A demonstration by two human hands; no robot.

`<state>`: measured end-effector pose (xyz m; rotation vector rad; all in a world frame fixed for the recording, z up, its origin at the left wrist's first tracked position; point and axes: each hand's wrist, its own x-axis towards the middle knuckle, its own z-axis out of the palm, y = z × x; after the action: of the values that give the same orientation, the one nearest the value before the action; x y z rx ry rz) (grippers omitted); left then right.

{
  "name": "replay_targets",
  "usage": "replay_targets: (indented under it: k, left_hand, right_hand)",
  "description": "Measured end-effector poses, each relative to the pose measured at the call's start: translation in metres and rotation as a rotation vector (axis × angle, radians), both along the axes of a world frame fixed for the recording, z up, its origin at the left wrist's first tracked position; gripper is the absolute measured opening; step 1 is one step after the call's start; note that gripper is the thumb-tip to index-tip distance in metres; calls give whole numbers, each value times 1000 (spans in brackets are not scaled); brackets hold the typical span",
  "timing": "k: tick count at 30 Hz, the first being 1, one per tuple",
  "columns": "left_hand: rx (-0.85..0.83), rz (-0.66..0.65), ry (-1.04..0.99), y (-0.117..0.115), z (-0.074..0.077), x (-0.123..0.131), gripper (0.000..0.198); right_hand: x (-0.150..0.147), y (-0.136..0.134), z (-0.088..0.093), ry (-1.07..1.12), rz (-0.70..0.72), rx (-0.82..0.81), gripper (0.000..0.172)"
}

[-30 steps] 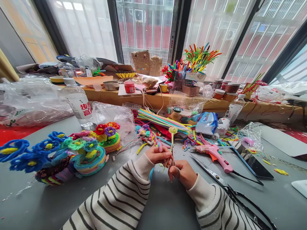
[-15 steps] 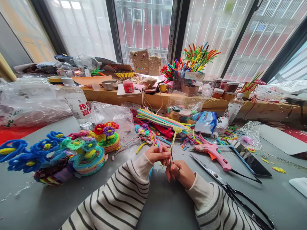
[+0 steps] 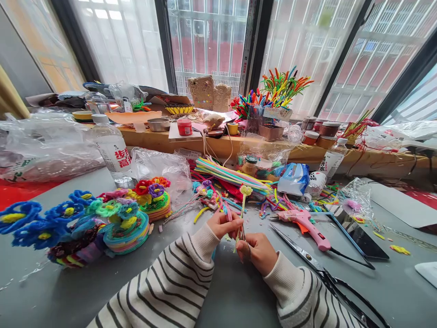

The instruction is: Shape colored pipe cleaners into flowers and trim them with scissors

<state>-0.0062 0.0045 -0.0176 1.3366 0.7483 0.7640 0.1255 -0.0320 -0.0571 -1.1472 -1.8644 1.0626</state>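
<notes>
My left hand pinches the stem of a pale yellow pipe-cleaner flower, whose small head points up. My right hand is closed around a small pair of scissors, and a metal loop shows by its fingers. The blades are at the stem just below my left fingertips; the fingers partly hide them. Left of my hands stand several pipe-cleaner flower pots, with blue flowers nearest the edge and a round pastel pot beside them.
To the right lie a pink glue gun, large black-handled scissors and a phone. Behind my hands is a bundle of pipe cleaners. Bottles, including one at the left, stand before the cluttered wooden ledge.
The yellow flower has turned so that its head faces me more and its stem is more upright. My hands stay together at the stem, and the view has shifted slightly.
</notes>
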Motion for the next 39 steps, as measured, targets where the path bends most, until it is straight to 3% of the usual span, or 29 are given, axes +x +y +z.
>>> replay_targets:
  k: [6,18,22,26,31,39]
  left_hand:
    - [-7,-24,3,0,-1,2,36]
    - [18,-24,-31,3,-3,-1,31]
    - [15,-5,-36,2,-2,0,34]
    - [-5,-75,-37,2,-5,-1,33]
    - [8,-130,-54,3,-7,-2,31]
    - [-20,-117,-135,6,-8,-3,29]
  right_hand:
    - [0,0,-2,97,127,-53,72]
    - [1,-1,-1,141,44,-121,61]
    - [0,-1,-1,124,99,-102,64]
    - [0,0,0,141,175,-54,72]
    - [1,-1,2,173,139,-23,67]
    - [1,-2,-1,208,59,-143,60]
